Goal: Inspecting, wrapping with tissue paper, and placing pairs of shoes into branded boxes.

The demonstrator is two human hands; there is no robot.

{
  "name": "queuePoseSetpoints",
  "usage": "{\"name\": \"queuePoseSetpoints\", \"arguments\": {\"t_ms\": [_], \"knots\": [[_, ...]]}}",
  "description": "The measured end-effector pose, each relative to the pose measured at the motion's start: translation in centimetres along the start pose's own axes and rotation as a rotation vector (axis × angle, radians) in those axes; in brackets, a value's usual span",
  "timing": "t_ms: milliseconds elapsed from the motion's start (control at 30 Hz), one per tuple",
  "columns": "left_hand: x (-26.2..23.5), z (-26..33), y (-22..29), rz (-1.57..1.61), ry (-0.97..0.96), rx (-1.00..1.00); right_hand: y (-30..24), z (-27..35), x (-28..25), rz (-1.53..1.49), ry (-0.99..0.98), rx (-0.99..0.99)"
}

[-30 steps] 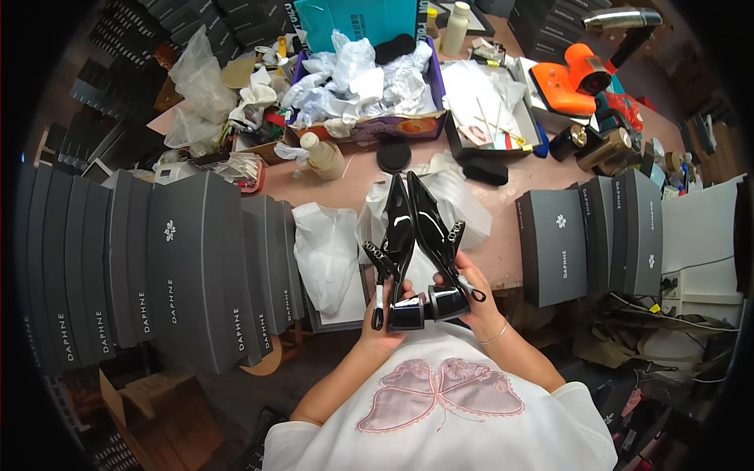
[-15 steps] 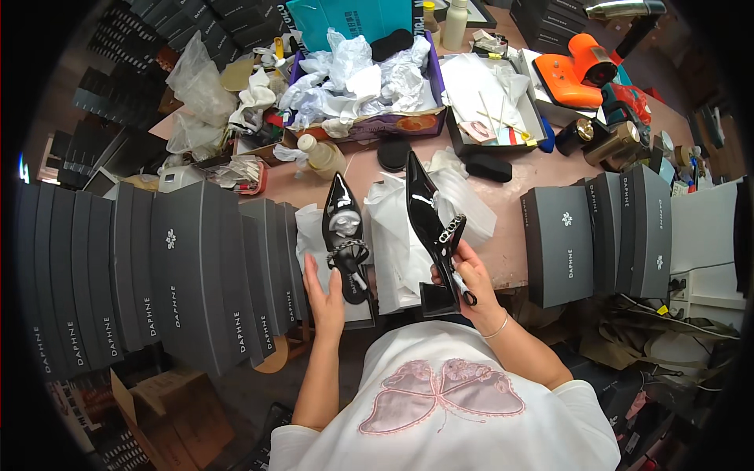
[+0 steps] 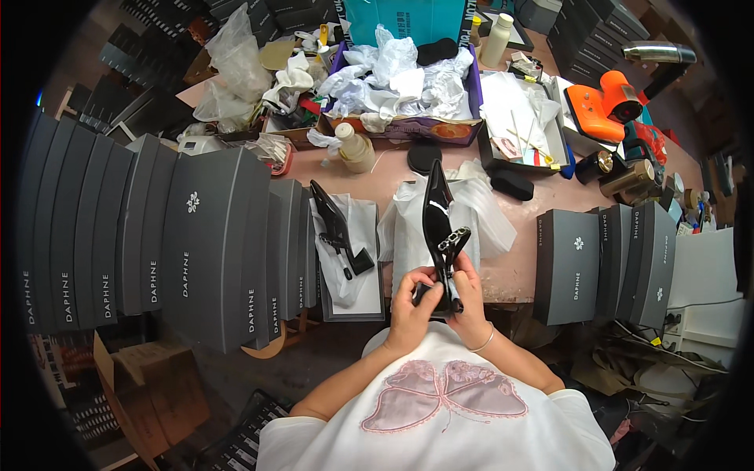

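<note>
- One glossy black pointed slingback shoe [image 3: 437,224] is held toe-up over the pink table [image 3: 514,271] edge, gripped at the heel end by both hands; left hand [image 3: 410,308] is wrapped around the heel w/ fingers curled and pressed together, right hand [image 3: 470,302] is closed on the strap side, fingertips pinching near the chain-trimmed strap.
- Its mate, the second black shoe [image 3: 336,230], is seen already laid on white tissue in an open shoe box [image 3: 351,294] just left of the hands — judged half done: 1 shoe placed, 1 yet to be placed, lid yet to be put on.
- Crumpled white wrapping paper [image 3: 479,216] lies behind the held shoe.
- Count: 2 black shoes; 1 open box; approx. 9 closed grey shoe boxes [image 3: 212,243] stood on edge at left, exact no. hard to tell; 3 more grey boxes [image 3: 605,263] at right.
- Also counted at rear: 1 purple tray [image 3: 408,125] of crumpled tissue, 1 orange power tool [image 3: 601,106], 2 cream bottles, nearer one [image 3: 355,149].
</note>
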State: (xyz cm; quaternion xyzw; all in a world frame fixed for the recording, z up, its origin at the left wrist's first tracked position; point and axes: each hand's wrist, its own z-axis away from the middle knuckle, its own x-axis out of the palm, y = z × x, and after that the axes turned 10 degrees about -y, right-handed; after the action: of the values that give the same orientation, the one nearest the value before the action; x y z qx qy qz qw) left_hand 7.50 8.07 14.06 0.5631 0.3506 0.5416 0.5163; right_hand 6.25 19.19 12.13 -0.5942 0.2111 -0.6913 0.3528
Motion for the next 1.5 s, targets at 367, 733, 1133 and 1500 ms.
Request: {"name": "queuePoseSetpoints", "arguments": {"t_ms": [367,733,1133,1500], "knots": [[-3.4,1.2,1.0,-0.036,-0.027,-0.175,1.0,-0.8,0.2,-0.246,-0.057,0.165],[-4.6,1.8,0.3,-0.137,-0.035,0.053,2.1,-0.5,2.9,-0.160,-0.004,0.099],[-6.2,1.7,1.9,0.201,-0.077,-0.164,2.8,-0.8,1.6,-0.247,-0.108,0.151],[-6.3,0.3,1.2,0.374,0.047,-0.061,-1.1,-0.4,3.4,0.838,-0.144,-0.073]]}}
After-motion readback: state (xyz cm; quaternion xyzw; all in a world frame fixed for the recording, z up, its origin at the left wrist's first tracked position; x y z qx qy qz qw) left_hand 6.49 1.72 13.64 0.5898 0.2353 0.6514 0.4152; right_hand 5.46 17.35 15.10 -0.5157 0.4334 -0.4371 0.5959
